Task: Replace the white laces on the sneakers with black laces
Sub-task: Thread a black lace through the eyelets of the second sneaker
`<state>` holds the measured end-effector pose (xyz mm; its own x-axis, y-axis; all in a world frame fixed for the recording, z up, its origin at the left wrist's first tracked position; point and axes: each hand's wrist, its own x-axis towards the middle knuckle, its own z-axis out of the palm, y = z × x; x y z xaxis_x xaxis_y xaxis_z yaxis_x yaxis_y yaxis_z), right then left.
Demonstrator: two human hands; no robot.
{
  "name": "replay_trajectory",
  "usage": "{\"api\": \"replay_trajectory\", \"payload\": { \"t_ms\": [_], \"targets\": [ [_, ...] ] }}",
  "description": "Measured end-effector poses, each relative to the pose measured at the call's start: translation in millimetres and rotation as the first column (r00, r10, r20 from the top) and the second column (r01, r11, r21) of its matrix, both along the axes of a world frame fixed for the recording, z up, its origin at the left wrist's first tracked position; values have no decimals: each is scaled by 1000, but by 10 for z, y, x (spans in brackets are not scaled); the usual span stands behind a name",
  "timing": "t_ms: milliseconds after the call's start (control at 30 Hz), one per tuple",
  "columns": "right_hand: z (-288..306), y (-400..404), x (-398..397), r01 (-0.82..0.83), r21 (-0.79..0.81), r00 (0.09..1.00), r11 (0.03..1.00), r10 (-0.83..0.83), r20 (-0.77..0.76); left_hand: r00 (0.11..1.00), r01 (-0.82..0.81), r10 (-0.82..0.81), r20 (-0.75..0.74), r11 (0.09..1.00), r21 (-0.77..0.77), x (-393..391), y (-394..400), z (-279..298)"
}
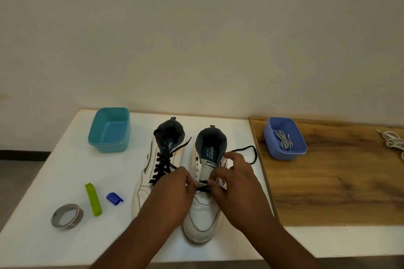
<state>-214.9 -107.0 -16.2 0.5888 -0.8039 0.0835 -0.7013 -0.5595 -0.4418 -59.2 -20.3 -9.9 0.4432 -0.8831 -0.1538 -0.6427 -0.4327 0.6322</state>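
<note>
Two white high-top sneakers stand side by side on the white table (65, 159), toes toward me. The left sneaker (150, 172) is laced with a black lace (161, 166) up most of its eyelets. The right sneaker (203, 209) has a black lace (244, 150) through its lowest eyelets only, and one loose end loops off to the right. My left hand (175, 190) and my right hand (236, 181) meet over the right sneaker's lower eyelets, each pinching the black lace there. White laces (284, 141) lie in a blue tub (284, 137).
A teal tub (109, 130) stands at the back left. A roll of tape (67, 216), a green bar (93, 199) and a small blue clip (114, 198) lie at the front left. A wooden board (338, 177) covers the right side, with white cord (391, 140) at its far edge.
</note>
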Motion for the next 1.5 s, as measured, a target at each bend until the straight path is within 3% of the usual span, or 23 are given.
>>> {"api": "replay_trajectory", "payload": {
  "t_ms": [100,333,433,567,667,767,900,1100,1233,1500],
  "targets": [
    [-39,29,16,-21,-39,1000,999,20,-16,995,30,-31,90,999,16,14,-8,-17],
    [-111,33,27,25,115,996,993,-34,80,997,27,-28,76,999,23,15,1,44],
    [-112,36,35,44,65,995,997,-50,91,997,10,-11,77,1000,18,-8,12,41],
    [-106,67,44,37,-34,999,999,-36,35,989,15,-3,-151,997,80,-16,-28,48],
    [-93,72,21,5,-5,1000,1000,-4,31,985,45,-26,-172,994,104,-9,-44,52],
    [-51,58,-19,-49,1,994,999,49,-98,957,-78,91,-276,995,59,-13,-51,79],
    [26,66,-58,-43,-9,989,999,41,-143,940,-187,181,-290,982,7,-5,-66,155],
    [78,68,-37,-27,46,994,999,32,-103,940,-106,100,-326,994,-1,-34,-51,258],
    [54,72,-26,17,-23,995,1000,-19,-99,896,-174,168,-411,984,25,40,-40,295],
    [115,68,-68,-44,110,987,993,61,-150,976,-92,92,-199,996,9,3,4,144]
  ]
}}
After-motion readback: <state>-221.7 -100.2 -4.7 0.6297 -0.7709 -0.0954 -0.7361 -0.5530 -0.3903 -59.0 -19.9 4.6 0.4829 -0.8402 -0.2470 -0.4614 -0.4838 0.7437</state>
